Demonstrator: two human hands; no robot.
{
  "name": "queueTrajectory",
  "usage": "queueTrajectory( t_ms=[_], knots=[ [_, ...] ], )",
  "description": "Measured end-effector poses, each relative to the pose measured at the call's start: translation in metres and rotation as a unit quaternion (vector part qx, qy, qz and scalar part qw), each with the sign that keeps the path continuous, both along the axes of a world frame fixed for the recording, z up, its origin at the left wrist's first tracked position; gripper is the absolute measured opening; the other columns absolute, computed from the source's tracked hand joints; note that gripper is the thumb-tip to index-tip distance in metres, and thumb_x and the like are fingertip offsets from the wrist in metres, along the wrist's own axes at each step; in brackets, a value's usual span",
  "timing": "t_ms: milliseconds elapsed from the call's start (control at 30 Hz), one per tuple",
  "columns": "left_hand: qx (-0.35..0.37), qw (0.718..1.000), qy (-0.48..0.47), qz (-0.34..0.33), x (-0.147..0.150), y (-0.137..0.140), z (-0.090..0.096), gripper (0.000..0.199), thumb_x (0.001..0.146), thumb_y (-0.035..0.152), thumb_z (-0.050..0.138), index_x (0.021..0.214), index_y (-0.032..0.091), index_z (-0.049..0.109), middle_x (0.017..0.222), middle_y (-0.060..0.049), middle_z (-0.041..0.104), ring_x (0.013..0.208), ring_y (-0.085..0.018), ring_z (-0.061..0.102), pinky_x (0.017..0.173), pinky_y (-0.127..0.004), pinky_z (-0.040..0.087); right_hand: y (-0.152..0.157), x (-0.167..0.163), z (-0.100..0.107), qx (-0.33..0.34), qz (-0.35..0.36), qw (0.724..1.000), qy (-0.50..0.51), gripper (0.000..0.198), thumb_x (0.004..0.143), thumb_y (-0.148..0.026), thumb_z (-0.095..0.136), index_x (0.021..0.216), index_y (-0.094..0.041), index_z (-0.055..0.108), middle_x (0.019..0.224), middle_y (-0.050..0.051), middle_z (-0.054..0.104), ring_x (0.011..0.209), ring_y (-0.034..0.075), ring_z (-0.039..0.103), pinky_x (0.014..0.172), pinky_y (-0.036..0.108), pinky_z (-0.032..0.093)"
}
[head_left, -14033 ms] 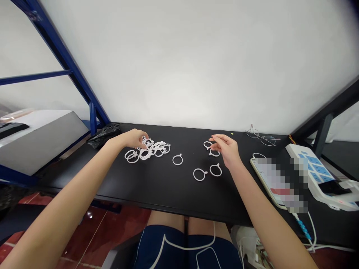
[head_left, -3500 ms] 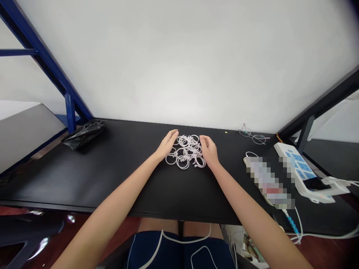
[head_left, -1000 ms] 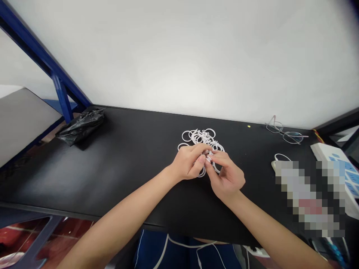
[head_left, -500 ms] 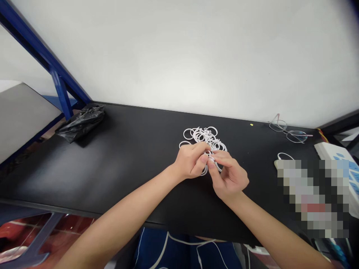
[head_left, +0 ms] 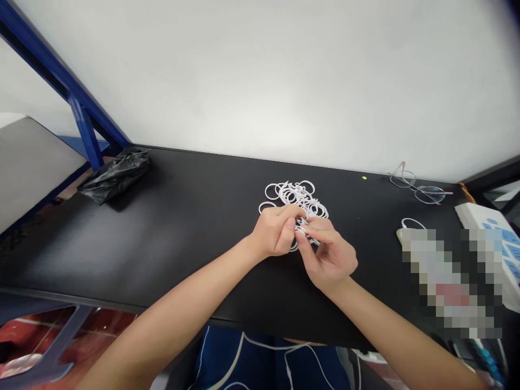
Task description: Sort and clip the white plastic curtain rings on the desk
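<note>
A pile of thin white plastic rings (head_left: 293,194) lies on the black table, with several rings loose at its left side. My left hand (head_left: 273,230) is curled closed at the near edge of the pile, its thumb and forefinger on a white ring (head_left: 301,231). Facing it, my right hand (head_left: 331,252) pinches at the same small spot between thumb and fingertips. The hands nearly touch. Fingers cover much of the held ring, so its exact form is hard to make out. More rings show beneath the hands.
On the far left of the table (head_left: 182,216) rests a crumpled black plastic bag (head_left: 116,176). Eyeglasses (head_left: 429,195) lie at the back right, beside a white and blue box (head_left: 493,238). A blurred-out item (head_left: 447,281) sits nearer. White cables hang across my lap.
My right thumb and fingertips have shifted slightly left, closer against the left thumb. Both hands stay over the near edge of the pile, and the view has tilted a little.
</note>
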State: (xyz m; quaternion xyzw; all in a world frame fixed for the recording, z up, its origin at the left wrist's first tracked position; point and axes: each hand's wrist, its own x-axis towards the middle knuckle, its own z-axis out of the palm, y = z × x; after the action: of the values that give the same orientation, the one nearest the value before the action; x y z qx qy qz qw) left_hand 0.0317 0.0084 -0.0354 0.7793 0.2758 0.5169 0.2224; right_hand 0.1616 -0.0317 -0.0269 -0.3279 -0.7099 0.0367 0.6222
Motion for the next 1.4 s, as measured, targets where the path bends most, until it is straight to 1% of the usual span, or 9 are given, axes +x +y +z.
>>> queueTrajectory(
  t_ms=[300, 500, 633, 733, 867, 1067, 1133, 1300, 1400],
  knots=[
    [0.013, 0.999, 0.014, 0.025, -0.002, 0.001, 0.003, 0.048, 0.095, 0.039, 0.018, 0.079, 0.02, 0.059, 0.06, -0.003, 0.058, 0.05, -0.014, 0.049, 0.056, -0.028, 0.04, 0.001, 0.005, 0.002, -0.001, 0.02, 1.0, -0.005, 0.022, 0.081, -0.011, 0.066, 0.099, -0.025, 0.065, 0.078, 0.001, 0.071, 0.071, 0.02, 0.069, 0.064, 0.039, 0.059],
    [0.091, 0.994, -0.015, 0.061, -0.004, 0.004, 0.008, 0.04, 0.094, 0.031, 0.022, 0.074, 0.019, 0.055, 0.056, -0.002, 0.054, 0.047, -0.012, 0.045, 0.052, -0.026, 0.037, 0.001, 0.007, 0.006, 0.023, 0.001, 1.0, -0.019, 0.027, 0.079, -0.009, 0.069, 0.1, -0.025, 0.066, 0.081, 0.002, 0.073, 0.068, 0.018, 0.069, 0.06, 0.036, 0.058],
    [0.127, 0.987, -0.066, 0.08, -0.003, 0.006, 0.011, 0.03, 0.091, 0.035, 0.035, 0.077, 0.018, 0.054, 0.055, 0.001, 0.052, 0.045, -0.01, 0.042, 0.048, -0.023, 0.036, 0.0, 0.006, 0.006, 0.015, -0.006, 1.0, -0.009, 0.028, 0.078, -0.006, 0.069, 0.1, -0.023, 0.067, 0.081, 0.002, 0.073, 0.069, 0.018, 0.069, 0.058, 0.033, 0.058],
    [0.064, 0.989, -0.094, 0.098, -0.002, 0.006, 0.013, 0.03, 0.091, 0.038, 0.04, 0.075, 0.017, 0.055, 0.054, 0.003, 0.048, 0.045, -0.008, 0.039, 0.047, -0.021, 0.035, 0.001, 0.006, 0.006, -0.008, -0.012, 1.0, -0.006, 0.028, 0.078, -0.004, 0.069, 0.099, -0.024, 0.068, 0.083, 0.002, 0.073, 0.07, 0.018, 0.07, 0.06, 0.032, 0.058],
    [-0.021, 0.989, -0.101, 0.109, -0.003, 0.006, 0.017, 0.027, 0.087, 0.036, 0.048, 0.069, 0.017, 0.055, 0.047, 0.006, 0.035, 0.043, -0.007, 0.032, 0.046, -0.021, 0.032, 0.002, 0.005, 0.004, -0.059, -0.053, 0.997, -0.02, 0.022, 0.08, -0.008, 0.07, 0.096, -0.024, 0.068, 0.082, 0.001, 0.074, 0.071, 0.016, 0.07, 0.065, 0.03, 0.059],
    [-0.102, 0.985, -0.12, 0.066, -0.005, 0.007, 0.024, 0.023, 0.08, 0.031, 0.057, 0.063, 0.017, 0.05, 0.046, 0.008, 0.028, 0.043, -0.006, 0.025, 0.045, -0.021, 0.027, 0.003, 0.006, 0.007, -0.121, -0.029, 0.991, -0.044, 0.006, 0.085, -0.017, 0.065, 0.09, -0.021, 0.064, 0.076, 0.001, 0.071, 0.062, 0.014, 0.068, 0.06, 0.026, 0.056],
    [-0.115, 0.984, -0.124, 0.051, -0.005, 0.007, 0.024, 0.022, 0.079, 0.029, 0.058, 0.063, 0.017, 0.049, 0.046, 0.009, 0.029, 0.043, -0.006, 0.025, 0.046, -0.021, 0.027, 0.004, 0.007, 0.01, -0.127, -0.022, 0.989, -0.072, 0.003, 0.087, -0.019, 0.064, 0.085, -0.021, 0.062, 0.071, 0.0, 0.068, 0.06, 0.013, 0.065, 0.057, 0.025, 0.052],
    [-0.107, 0.986, -0.121, 0.034, -0.007, 0.009, 0.019, 0.027, 0.084, 0.025, 0.047, 0.058, 0.016, 0.049, 0.051, 0.003, 0.044, 0.047, -0.008, 0.036, 0.05, -0.024, 0.03, 0.004, 0.008, 0.014, -0.146, 0.014, 0.973, -0.179, 0.024, 0.093, -0.02, 0.053, 0.07, -0.02, 0.049, 0.055, -0.004, 0.052, 0.048, 0.009, 0.047, 0.05, 0.022, 0.039],
    [-0.094, 0.987, -0.123, 0.031, -0.008, 0.009, 0.018, 0.029, 0.083, 0.023, 0.045, 0.055, 0.016, 0.048, 0.051, 0.002, 0.046, 0.047, -0.009, 0.038, 0.05, -0.025, 0.03, 0.003, 0.008, 0.013, -0.166, 0.032, 0.961, -0.218, 0.029, 0.096, -0.02, 0.046, 0.068, -0.021, 0.041, 0.051, -0.006, 0.042, 0.042, 0.007, 0.038, 0.046, 0.022, 0.031]
  ],
)
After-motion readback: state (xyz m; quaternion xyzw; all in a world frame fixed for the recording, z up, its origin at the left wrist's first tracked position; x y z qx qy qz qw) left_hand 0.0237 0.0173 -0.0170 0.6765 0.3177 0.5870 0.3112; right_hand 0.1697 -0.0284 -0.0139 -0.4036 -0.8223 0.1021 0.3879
